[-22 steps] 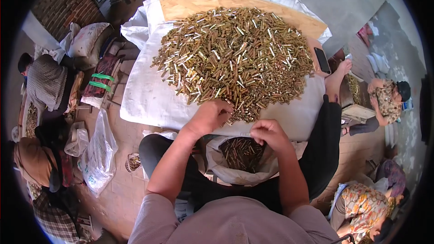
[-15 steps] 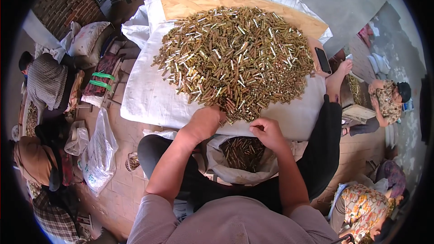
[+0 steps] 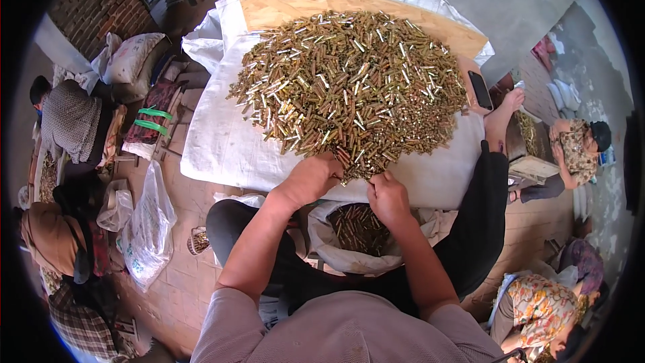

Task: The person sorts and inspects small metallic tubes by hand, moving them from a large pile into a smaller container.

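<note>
A broad heap of small gold-coloured metal cylinders [image 3: 349, 81], likely bolts or anchor sleeves, lies on a white sheet [image 3: 215, 141] over the table. My left hand [image 3: 310, 178] rests at the heap's near edge, fingers curled among the pieces. Close by on the right, my right hand [image 3: 390, 200] is closed in a pinch at the tip of the heap. Whatever either hand holds is hidden by the fingers or too small to name. Below them, between my legs, an open white sack [image 3: 326, 245] contains more, darker metal pieces [image 3: 361, 228].
A wooden board [image 3: 269, 7] borders the heap's far side. A black phone [image 3: 479, 89] lies at the right edge, near my bare foot [image 3: 505, 114]. A clear plastic bag [image 3: 149, 228] and a small basket [image 3: 198, 240] are on the floor at left. Several people sit working on both sides.
My right hand has moved up and left to the heap's near edge, and its fingers have closed. The left hand has shifted slightly right.
</note>
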Demonstrator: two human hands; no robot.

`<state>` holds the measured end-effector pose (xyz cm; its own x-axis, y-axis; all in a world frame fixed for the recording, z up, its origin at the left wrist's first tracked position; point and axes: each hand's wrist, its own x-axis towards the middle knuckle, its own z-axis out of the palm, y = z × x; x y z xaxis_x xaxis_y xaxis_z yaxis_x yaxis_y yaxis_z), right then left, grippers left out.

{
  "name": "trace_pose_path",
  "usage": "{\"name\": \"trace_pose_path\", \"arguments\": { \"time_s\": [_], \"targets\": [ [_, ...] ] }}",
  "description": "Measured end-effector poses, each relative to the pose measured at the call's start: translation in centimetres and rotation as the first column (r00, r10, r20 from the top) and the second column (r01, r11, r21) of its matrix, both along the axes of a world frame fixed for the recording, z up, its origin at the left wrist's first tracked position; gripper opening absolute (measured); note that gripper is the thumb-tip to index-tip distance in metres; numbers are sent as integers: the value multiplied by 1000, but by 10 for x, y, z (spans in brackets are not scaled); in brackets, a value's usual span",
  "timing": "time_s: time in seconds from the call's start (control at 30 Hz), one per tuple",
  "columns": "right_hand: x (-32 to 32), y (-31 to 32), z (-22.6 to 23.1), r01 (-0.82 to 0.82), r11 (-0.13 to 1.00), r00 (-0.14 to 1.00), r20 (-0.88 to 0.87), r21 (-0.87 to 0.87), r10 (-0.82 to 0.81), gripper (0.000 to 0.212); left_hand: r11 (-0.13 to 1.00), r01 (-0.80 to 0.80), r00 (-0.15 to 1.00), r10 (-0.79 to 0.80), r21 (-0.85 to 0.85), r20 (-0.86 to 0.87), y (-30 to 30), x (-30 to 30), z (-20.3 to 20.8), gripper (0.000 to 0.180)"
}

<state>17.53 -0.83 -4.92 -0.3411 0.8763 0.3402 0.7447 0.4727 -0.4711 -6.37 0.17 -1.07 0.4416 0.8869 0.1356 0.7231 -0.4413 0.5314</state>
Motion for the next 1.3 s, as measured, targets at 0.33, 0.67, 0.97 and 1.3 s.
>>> {"name": "trace_pose_path", "arguments": {
  "time_s": [0.33, 0.67, 0.97, 1.3],
  "targets": [
    [3, -2, -1, -56, 992, 941, -339, -112, 15, 10, 992, 55, 877, 7, -114, 481, 5, 7, 10, 15],
    [-4, -2, 20, -489, 733, 336, -878, -473, -342, 13, 961, 126, 793, 52, -247, 607, -1, 21, 12, 11],
    [-6, -6, 18, -609, 642, 162, -865, -466, -475, 11, 961, 119, 759, 74, -250, 647, -5, 28, 16, 13],
    [-4, -6, 17, -644, 608, 171, -863, -463, -476, 13, 969, 144, 733, 33, -203, 679, -4, 33, 11, 13]
  ]
}}
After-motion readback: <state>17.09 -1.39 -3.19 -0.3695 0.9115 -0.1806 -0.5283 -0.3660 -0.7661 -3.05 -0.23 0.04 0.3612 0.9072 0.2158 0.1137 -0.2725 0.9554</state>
